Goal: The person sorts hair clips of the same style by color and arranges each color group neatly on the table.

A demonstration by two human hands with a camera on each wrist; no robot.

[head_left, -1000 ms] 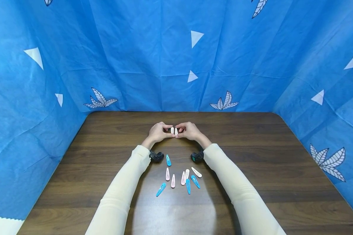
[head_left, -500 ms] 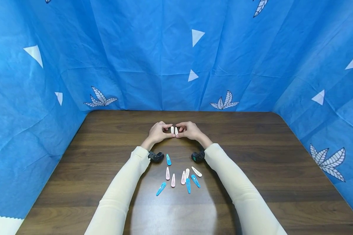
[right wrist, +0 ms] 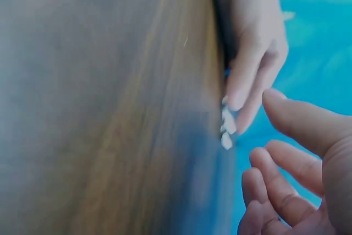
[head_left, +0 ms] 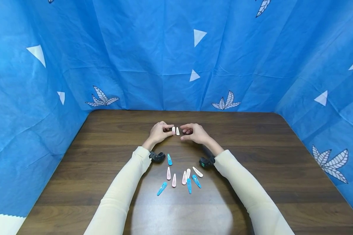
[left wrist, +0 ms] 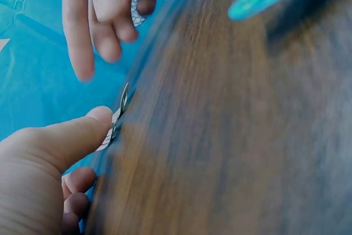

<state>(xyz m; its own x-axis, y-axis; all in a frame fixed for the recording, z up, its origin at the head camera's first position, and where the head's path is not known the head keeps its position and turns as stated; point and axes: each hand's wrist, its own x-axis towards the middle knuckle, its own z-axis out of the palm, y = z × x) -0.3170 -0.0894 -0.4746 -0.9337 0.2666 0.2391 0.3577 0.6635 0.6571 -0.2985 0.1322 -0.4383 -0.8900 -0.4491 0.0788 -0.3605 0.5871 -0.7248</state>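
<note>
Two pale hair clips lie side by side near the table's back. My left hand (head_left: 159, 132) has thumb and index finger at the two ends of the left pale clip (head_left: 173, 129), pinching it. Just to its right is the other pale clip (head_left: 177, 131), with no hand on it. My right hand (head_left: 194, 133) is a little further right, thumb and fingers apart and holding nothing. In the left wrist view the left thumb (left wrist: 82, 136) touches a clip; the right wrist view shows the right hand (right wrist: 297, 174) apart from the clips.
On the brown wooden table (head_left: 253, 163), nearer the front, lie several loose clips: blue ones such as this blue clip (head_left: 169, 159), pink ones such as this pink clip (head_left: 174, 180), and a white clip (head_left: 197, 172). A blue patterned cloth (head_left: 135, 49) stands behind and beside the table.
My right hand has let go of the right pale clip and moved slightly to the right. My left hand keeps its place at the left clip.
</note>
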